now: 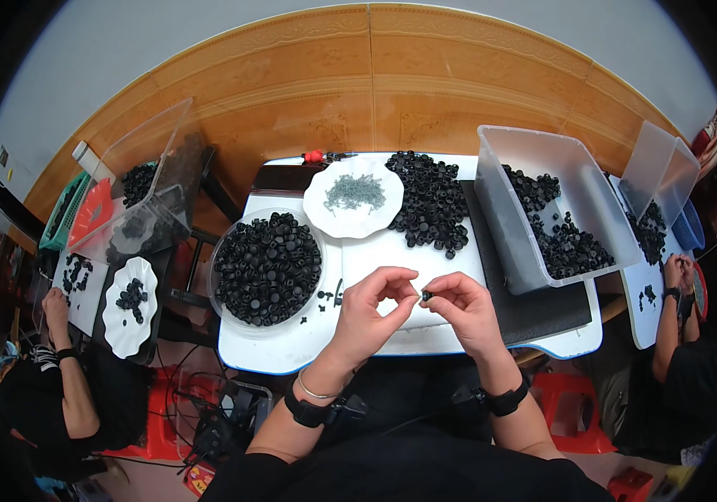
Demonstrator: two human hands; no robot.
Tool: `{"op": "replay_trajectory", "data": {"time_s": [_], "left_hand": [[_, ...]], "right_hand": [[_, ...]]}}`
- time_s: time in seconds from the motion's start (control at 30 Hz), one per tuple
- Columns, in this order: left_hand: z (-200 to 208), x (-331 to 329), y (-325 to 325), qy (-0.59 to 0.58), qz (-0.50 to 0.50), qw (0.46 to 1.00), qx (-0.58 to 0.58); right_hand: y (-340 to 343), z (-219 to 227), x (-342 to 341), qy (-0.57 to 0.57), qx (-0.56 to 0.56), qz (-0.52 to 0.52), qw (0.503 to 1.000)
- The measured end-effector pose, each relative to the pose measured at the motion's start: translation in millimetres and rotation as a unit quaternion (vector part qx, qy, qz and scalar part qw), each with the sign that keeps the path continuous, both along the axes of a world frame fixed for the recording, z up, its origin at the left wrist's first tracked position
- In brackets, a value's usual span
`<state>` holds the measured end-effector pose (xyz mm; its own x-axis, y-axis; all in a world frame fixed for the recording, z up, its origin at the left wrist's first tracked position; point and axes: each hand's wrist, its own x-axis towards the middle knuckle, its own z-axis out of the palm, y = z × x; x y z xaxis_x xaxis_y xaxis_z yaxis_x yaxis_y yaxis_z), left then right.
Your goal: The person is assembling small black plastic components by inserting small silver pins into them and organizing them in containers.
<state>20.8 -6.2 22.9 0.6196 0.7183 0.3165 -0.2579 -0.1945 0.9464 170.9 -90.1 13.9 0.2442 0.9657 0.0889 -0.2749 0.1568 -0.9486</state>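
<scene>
Above the front of the white table (446, 341), my two hands are close together. My right hand (469, 314) pinches a small black plastic cap (427, 295) between thumb and forefinger. Beside it, my left hand (368, 314) has its thumb and forefinger closed in a pinch; whatever is between them is too small to make out. Beyond my hands stands a white scalloped plate (315, 209) with many tiny clear greenish pieces (354, 192). A heap of black caps (429, 201) lies right of the plate. On the left, a round clear tub (214, 280) is full of black caps (268, 268).
A large translucent bin (505, 201) with black parts stands on a dark mat (542, 314) at right. Several loose black bits (325, 295) lie beside the tub. Red-handled pliers (315, 156) lie at the back. People work at tables on both sides, near red stools (572, 410).
</scene>
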Motion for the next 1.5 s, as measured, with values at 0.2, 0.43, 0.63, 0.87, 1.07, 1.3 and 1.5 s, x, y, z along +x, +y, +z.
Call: {"op": "replay_trajectory", "data": {"time_s": [0.2,0.43,0.63,0.87,1.07,1.3,1.5], "left_hand": [[11.7,-1.2,3.3,0.093,0.062,0.969,0.219],[-0.4,-0.5,2.4,0.103,0.064,0.973,0.198],[-10.0,-0.6,6.5,-0.017,0.010,0.991,-0.135],[-10.9,0.4,7.9,-0.098,-0.008,0.965,-0.244],[-14.1,1.7,2.7,-0.113,0.003,0.965,-0.236],[-4.8,6.0,-4.9,-0.098,0.042,0.985,-0.139],[-18.5,6.1,0.8,-0.028,0.119,0.982,0.143]], "right_hand": [[0.9,3.5,-1.0,-0.017,0.002,0.000,1.000],[1.7,2.1,-3.8,0.036,0.014,0.004,0.999],[-0.1,0.7,-3.6,0.043,-0.001,-0.023,0.999],[1.9,-1.0,-9.5,0.028,-0.003,-0.027,0.999],[3.5,2.0,-13.5,0.035,0.003,-0.021,0.999],[4.8,-0.3,-14.2,0.035,0.028,-0.022,0.999],[6.1,-1.4,-12.1,0.023,0.041,-0.037,0.998]]}}
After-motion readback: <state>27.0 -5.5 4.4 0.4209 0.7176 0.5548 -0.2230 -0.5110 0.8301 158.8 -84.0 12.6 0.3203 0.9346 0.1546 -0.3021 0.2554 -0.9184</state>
